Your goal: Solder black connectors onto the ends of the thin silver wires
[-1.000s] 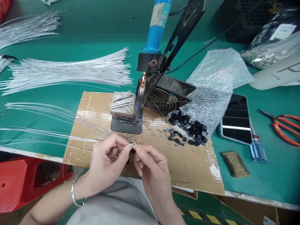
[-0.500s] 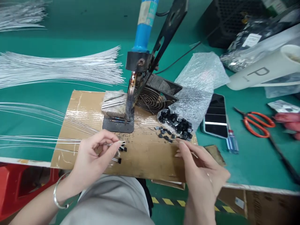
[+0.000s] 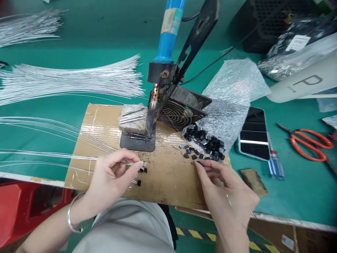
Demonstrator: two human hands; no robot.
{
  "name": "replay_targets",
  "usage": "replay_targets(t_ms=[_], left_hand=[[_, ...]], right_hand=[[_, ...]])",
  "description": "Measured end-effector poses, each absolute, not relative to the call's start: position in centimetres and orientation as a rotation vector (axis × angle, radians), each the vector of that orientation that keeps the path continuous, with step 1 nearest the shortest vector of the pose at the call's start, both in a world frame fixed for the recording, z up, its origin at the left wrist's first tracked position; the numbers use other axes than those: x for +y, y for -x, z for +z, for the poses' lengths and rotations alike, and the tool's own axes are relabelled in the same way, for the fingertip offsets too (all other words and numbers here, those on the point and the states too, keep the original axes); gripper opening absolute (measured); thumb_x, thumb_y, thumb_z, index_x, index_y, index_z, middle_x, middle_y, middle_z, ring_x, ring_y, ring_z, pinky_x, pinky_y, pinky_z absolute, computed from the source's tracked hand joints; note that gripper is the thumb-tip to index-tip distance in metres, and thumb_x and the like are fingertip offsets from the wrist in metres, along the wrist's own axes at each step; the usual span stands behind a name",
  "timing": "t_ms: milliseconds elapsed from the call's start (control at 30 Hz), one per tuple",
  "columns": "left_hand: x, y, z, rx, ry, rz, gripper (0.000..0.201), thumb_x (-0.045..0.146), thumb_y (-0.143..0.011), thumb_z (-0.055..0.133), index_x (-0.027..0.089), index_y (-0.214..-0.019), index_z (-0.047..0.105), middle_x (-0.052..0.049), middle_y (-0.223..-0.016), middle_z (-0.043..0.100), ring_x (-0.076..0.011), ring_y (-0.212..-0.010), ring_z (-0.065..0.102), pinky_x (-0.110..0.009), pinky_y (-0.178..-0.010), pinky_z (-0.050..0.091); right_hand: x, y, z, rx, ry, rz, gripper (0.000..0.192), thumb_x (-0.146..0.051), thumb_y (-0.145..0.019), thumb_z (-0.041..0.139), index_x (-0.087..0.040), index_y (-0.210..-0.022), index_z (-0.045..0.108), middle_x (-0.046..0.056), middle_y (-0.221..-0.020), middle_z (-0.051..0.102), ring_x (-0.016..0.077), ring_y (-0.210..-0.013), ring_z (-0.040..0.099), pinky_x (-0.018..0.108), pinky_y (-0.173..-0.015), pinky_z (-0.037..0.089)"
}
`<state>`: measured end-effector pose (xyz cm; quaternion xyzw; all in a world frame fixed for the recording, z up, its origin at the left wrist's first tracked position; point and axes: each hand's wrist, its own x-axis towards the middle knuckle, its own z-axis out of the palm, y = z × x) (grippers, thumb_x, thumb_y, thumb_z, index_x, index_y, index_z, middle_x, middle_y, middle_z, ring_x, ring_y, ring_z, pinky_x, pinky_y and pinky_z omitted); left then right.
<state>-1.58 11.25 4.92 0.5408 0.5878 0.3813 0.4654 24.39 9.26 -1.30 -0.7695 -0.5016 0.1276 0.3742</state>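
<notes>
We work on the cardboard (image 3: 168, 175), before the soldering iron (image 3: 158, 105). Our right hand (image 3: 226, 186) has left the wire (image 3: 52, 154) and moved to the chips (image 3: 205, 142), fingers apart, empty, tips touching the pile's near edge. Our left hand (image 3: 113, 172) stays pinched on the wire end, where fitted chips hang.
</notes>
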Motion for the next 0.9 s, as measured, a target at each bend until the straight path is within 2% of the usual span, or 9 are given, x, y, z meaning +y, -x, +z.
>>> replay_targets(t_ms=[100,233,333,500,733,900], left_hand=[[11.3,1.6,5.1,1.453,-1.331,0.944,0.008,0.023,-0.085,0.073,0.019,-0.08,0.076,-0.005,-0.07,0.071,-0.0128,-0.057,0.058,-0.021,-0.046,0.042],[11.5,1.5,5.3,1.462,-1.325,0.954,0.007,0.023,-0.084,0.074,0.018,-0.08,0.077,-0.006,-0.07,0.073,-0.0132,-0.057,0.059,-0.02,-0.045,0.041],[11.7,1.4,5.4,1.474,-1.32,0.947,0.008,0.024,-0.084,0.073,0.018,-0.079,0.076,-0.006,-0.071,0.074,-0.0139,-0.058,0.061,-0.021,-0.046,0.042],[11.8,1.4,5.6,1.456,-1.32,0.919,0.008,0.022,-0.085,0.072,0.018,-0.079,0.074,-0.004,-0.068,0.072,-0.0127,-0.057,0.06,-0.02,-0.047,0.042],[12.1,1.2,5.7,1.395,-1.285,0.955,0.007,0.02,-0.085,0.072,0.018,-0.079,0.074,-0.002,-0.068,0.07,-0.0107,-0.057,0.057,-0.018,-0.049,0.042],[12.1,1.1,5.8,1.387,-1.268,0.959,0.006,0.019,-0.085,0.073,0.018,-0.08,0.075,-0.002,-0.069,0.071,-0.0103,-0.057,0.057,-0.018,-0.049,0.043]], right_hand=[[9.3,-23.5,-1.2,-1.164,1.906,0.407,0.026,-0.044,-0.085,0.078,-0.021,-0.095,0.082,0.005,-0.083,0.077,0.0195,-0.067,0.068,0.036,-0.072,0.056],[9.2,-21.7,-0.5,-1.128,1.694,0.461,0.01,-0.032,-0.083,0.084,-0.024,-0.089,0.084,0.004,-0.087,0.079,0.0202,-0.076,0.071,0.034,-0.076,0.058],[9.1,-20.0,0.4,-1.071,1.583,0.612,0.007,-0.025,-0.08,0.087,-0.026,-0.086,0.085,0.002,-0.085,0.08,0.0186,-0.071,0.073,0.032,-0.072,0.061],[9.0,-17.0,1.8,-1.131,1.407,0.801,0.014,-0.017,-0.084,0.081,-0.029,-0.09,0.085,-0.001,-0.083,0.079,0.014,-0.064,0.074,0.023,-0.06,0.063],[9.2,-15.1,2.1,-1.262,1.273,0.778,0.026,-0.008,-0.087,0.075,-0.03,-0.097,0.084,-0.003,-0.089,0.08,0.01,-0.073,0.075,0.017,-0.072,0.063],[9.1,-14.9,1.6,-1.303,1.243,0.746,0.03,-0.006,-0.087,0.076,-0.03,-0.104,0.083,-0.002,-0.093,0.079,0.0102,-0.077,0.075,0.017,-0.075,0.063]])
